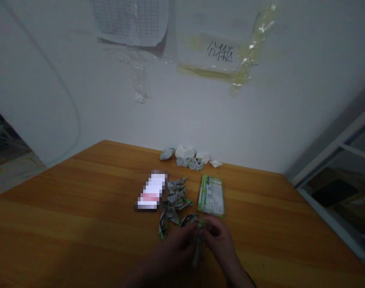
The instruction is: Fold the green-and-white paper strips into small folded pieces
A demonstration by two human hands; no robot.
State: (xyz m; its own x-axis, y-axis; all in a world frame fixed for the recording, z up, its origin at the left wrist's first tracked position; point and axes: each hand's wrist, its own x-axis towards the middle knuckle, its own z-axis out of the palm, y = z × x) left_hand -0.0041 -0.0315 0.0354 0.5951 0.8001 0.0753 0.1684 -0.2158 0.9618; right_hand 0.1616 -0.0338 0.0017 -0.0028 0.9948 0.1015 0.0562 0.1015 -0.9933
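Observation:
Near the front of the wooden table, my left hand (182, 242) and my right hand (219, 237) are close together. Both are closed on a narrow folded strip (197, 249), pale with some green, which looks like printed paper. Its lower end hangs between the hands, and the fingers hide part of it. Just beyond them lie several folded green-and-white printed pieces (175, 196) in a loose column. A flat green-and-white printed packet (211, 197) rests to the right of these pieces.
A phone (151, 192) with a lit, blurred screen lies left of the folded pieces. Crumpled white and printed papers (185, 153) sit along the wall edge of the table (89, 192). Taped sheets (212, 52) hang on the wall. A shelf frame (329, 154) stands at the right.

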